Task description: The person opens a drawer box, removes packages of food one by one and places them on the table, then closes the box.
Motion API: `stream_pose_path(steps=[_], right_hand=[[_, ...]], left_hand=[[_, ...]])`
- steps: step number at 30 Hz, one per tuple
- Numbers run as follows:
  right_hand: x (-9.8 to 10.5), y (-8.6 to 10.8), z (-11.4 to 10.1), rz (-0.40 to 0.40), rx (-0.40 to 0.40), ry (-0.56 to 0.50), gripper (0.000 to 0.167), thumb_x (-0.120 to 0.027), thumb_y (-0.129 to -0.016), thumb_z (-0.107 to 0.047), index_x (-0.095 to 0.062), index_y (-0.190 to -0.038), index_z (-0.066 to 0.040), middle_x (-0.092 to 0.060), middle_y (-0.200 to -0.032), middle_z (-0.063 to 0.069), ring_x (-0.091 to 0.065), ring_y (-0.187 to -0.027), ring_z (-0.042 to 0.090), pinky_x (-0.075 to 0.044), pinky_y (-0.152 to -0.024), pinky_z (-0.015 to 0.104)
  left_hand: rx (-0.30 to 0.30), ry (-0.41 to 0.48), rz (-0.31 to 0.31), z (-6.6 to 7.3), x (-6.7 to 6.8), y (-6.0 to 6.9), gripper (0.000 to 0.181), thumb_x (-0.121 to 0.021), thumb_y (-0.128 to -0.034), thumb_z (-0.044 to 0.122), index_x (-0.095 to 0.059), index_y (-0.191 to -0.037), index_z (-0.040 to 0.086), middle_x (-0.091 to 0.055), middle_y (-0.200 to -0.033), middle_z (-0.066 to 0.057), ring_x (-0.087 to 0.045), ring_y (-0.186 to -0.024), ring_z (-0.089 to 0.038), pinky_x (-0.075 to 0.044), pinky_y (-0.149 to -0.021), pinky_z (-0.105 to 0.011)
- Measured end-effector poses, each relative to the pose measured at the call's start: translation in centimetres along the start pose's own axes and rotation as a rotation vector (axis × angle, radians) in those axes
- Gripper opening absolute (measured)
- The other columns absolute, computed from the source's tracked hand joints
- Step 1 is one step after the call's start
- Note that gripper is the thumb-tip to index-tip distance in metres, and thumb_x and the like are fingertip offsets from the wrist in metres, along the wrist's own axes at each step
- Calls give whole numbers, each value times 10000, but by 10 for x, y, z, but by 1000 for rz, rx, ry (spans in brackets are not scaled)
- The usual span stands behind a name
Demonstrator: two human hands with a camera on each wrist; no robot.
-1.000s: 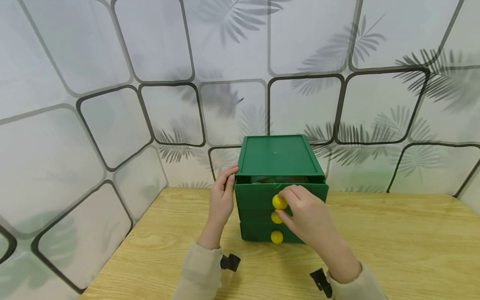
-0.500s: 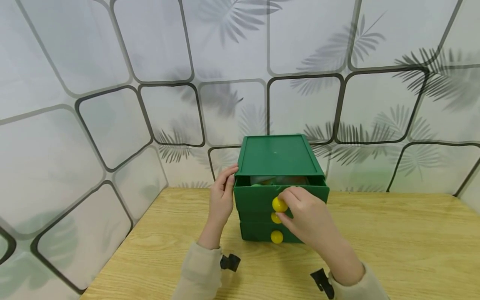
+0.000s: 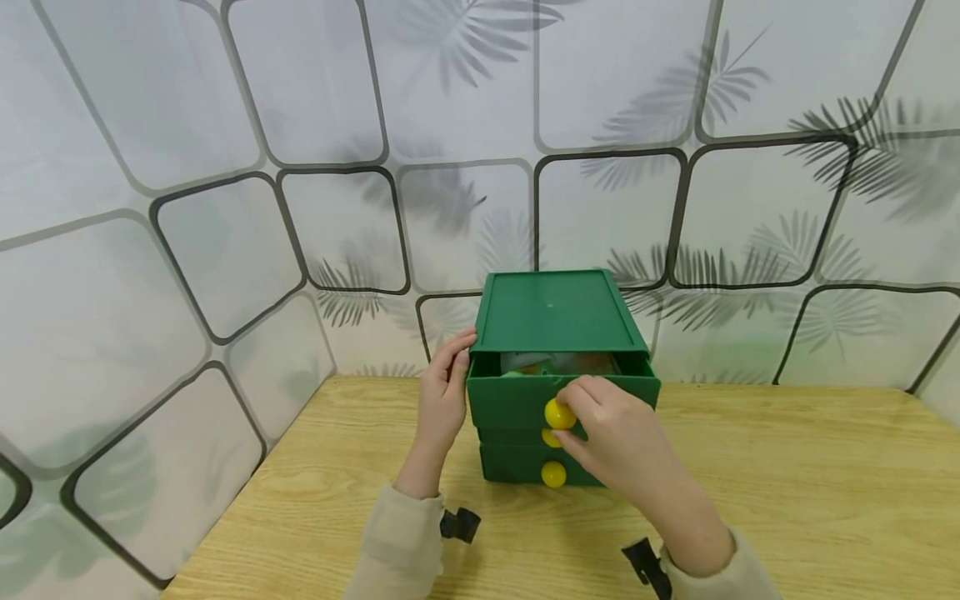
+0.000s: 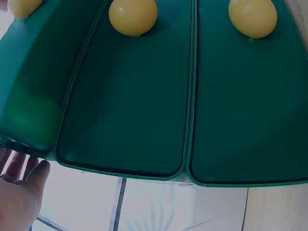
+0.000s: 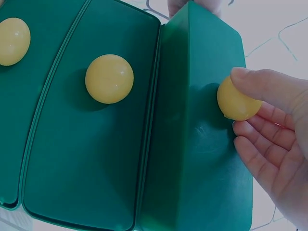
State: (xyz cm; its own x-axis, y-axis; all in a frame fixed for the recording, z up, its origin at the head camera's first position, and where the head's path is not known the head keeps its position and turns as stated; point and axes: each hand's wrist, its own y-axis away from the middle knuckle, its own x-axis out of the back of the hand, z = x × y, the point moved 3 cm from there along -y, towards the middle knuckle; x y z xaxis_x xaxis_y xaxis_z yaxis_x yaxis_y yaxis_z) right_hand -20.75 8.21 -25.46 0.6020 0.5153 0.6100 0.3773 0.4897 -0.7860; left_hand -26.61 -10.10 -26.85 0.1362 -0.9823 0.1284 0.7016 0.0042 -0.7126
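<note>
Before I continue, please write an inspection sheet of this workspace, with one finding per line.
Surface: pale wood-grained table
Main things: green plastic three-drawer box; top drawer partly out, contents unclear; two lower drawers shut
Clutter: nothing seen
Hands: left hand rests against the box's left side; right hand pinches the top drawer's round yellow knob; black piece at each wrist
Cables: nothing seen
Surroundings: pale wall covering with dark outlines and leaf prints

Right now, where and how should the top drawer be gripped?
By its yellow knob, I'd say, coming from the front, thumb and fingers on opposite sides. The ball stands out from the flat front of the top drawer, and its roundness suits a pinch; the right hand holds it that way.
</note>
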Motion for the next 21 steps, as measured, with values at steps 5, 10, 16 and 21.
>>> stream_pose_path(steps=[5,10,16,21], right_hand=[[0,0,0,-19,-2,-4,331,-830,-560,-104,-582,-775,-61,-558,-774,7,-528,-670,132,-474,-563,242],[1,0,-1,-40,1,-7,337,-833,-561,-123,-580,-777,-69,-554,-773,2,-522,-667,128,-470,-561,239],[2,1,-2,-65,-5,-2,331,-833,-566,-131,-591,-785,-74,-554,-775,-7,-520,-668,119,-470,-567,234],[3,1,-3,-87,-4,7,320,-830,-577,-150,-639,-819,-66,-568,-797,-3,-540,-678,118,-477,-579,233]], left_hand=[[-13,10,-1,-10,0,0,276,-366,-944,14,-518,-1147,-94,-473,-1222,-208,-409,-1169,-270,-367,-935,-352],[-40,5,-2,-25,1,-1,293,-377,-953,90,-534,-1170,-29,-484,-1233,-140,-415,-1171,-207,-371,-931,-315],[-56,-2,-3,-26,1,-1,299,-380,-957,115,-536,-1169,-27,-485,-1234,-140,-418,-1168,-202,-371,-931,-310],[-39,9,-2,-22,0,-1,285,-373,-947,44,-527,-1161,-65,-476,-1233,-181,-416,-1169,-243,-365,-937,-333]])
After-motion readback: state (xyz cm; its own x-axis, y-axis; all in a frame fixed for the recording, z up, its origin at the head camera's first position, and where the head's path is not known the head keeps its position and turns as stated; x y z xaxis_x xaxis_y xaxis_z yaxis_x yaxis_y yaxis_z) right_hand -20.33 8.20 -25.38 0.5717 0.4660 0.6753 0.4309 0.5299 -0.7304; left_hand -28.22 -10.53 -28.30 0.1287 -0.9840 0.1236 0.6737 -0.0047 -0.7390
